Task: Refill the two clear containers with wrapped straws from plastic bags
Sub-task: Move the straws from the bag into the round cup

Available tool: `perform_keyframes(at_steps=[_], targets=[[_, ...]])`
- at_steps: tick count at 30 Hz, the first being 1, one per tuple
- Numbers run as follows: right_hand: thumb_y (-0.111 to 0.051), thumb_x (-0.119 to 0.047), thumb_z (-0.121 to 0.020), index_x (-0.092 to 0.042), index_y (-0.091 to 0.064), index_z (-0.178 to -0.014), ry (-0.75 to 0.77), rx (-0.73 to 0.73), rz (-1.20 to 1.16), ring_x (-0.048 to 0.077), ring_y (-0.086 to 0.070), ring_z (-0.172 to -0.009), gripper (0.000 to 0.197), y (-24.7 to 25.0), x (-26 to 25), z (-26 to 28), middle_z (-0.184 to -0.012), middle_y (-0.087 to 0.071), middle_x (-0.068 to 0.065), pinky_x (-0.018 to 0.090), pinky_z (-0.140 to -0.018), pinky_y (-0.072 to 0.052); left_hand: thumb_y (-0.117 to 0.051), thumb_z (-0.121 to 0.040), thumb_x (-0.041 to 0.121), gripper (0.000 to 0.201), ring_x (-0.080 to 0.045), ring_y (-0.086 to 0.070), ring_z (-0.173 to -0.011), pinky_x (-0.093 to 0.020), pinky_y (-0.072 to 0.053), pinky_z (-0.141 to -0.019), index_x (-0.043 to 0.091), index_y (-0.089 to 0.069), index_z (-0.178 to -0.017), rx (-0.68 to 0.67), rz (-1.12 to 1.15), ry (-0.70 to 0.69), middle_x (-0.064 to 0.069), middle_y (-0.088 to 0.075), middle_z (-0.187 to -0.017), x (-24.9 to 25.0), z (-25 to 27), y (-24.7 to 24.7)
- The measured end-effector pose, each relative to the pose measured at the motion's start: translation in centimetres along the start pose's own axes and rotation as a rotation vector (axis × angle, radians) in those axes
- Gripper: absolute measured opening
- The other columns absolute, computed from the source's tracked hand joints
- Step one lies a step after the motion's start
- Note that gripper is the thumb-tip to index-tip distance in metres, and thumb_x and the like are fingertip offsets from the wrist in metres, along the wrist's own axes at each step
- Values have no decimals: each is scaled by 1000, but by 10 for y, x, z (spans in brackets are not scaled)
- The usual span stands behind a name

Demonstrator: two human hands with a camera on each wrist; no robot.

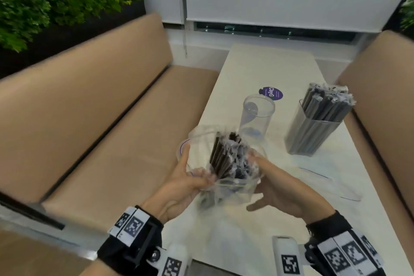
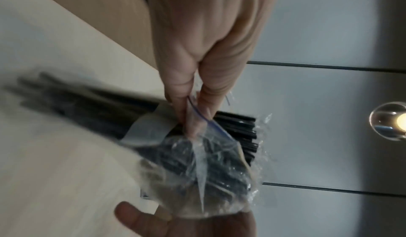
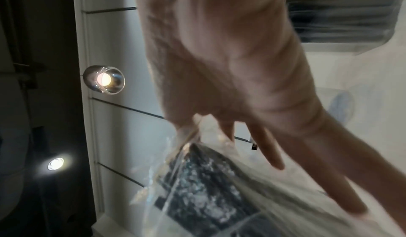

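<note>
A clear plastic bag point(image 1: 233, 177) of dark wrapped straws point(image 1: 224, 157) hangs between both hands over the near left part of the white table point(image 1: 257, 67). My left hand point(image 1: 197, 172) pinches the bag's zip edge point(image 2: 197, 117) between thumb and fingers. My right hand point(image 1: 268, 177) lies against the bag's right side with straight fingers point(image 3: 270, 150) and the thumb spread apart. Behind the bag stands an empty round clear container point(image 1: 257, 116). To its right, a square clear container point(image 1: 313, 132) is packed with wrapped straws point(image 1: 327, 101).
An empty flat plastic bag point(image 1: 329, 179) lies on the table right of my hands. A purple round sticker point(image 1: 272, 93) sits behind the empty container. Tan bench seats point(image 1: 112, 141) flank the table on both sides. A window blind hangs beyond the table's far end.
</note>
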State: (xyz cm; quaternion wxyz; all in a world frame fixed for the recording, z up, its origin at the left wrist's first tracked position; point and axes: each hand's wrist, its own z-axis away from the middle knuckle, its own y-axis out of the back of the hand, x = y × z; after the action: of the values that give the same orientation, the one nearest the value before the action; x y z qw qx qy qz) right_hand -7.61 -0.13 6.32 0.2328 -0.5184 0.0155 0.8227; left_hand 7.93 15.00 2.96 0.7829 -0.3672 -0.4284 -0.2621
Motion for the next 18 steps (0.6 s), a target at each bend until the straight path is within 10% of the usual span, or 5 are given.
perform_keyframes(at_steps=[5, 10, 14, 18], targets=[[-54, -25, -98, -22, -53, -130, 111, 51, -124, 35, -68, -107, 32, -42, -14, -32, -123, -69, 12, 48, -80, -59, -50, -80, -30, 102, -6, -66, -56, -19, -54, -52, 49, -24, -140, -58, -68, -33, -6, -63, -82, 6, -15, 25], [-46, 5, -97, -7, -66, -117, 139, 324, 46, 34, -66, -98, 31, -41, -16, -57, -112, -70, 26, 41, -87, -53, -91, -50, 38, 90, -14, -54, -109, -15, -46, -79, 46, -46, -127, -37, -687, -88, -2, -38, -128, 25, -32, 83], [-47, 11, -94, -11, -74, -104, 142, 264, 109, 19, -66, -88, 36, -41, -24, -58, -100, -74, 14, 25, -73, -53, -92, -48, 35, 94, 4, -33, -126, -27, -33, -110, 44, -38, -124, -205, -746, -302, 23, -23, -129, 68, -52, 112], [-39, 17, -94, 3, -74, -100, 85, 155, 202, 30, -61, -93, 38, -42, -32, -71, -98, -74, 20, 38, -85, -44, -87, -53, 5, 110, -14, -37, -139, -37, -44, -105, 46, -27, -135, -462, -651, -223, 19, -29, -147, 84, -77, 114]])
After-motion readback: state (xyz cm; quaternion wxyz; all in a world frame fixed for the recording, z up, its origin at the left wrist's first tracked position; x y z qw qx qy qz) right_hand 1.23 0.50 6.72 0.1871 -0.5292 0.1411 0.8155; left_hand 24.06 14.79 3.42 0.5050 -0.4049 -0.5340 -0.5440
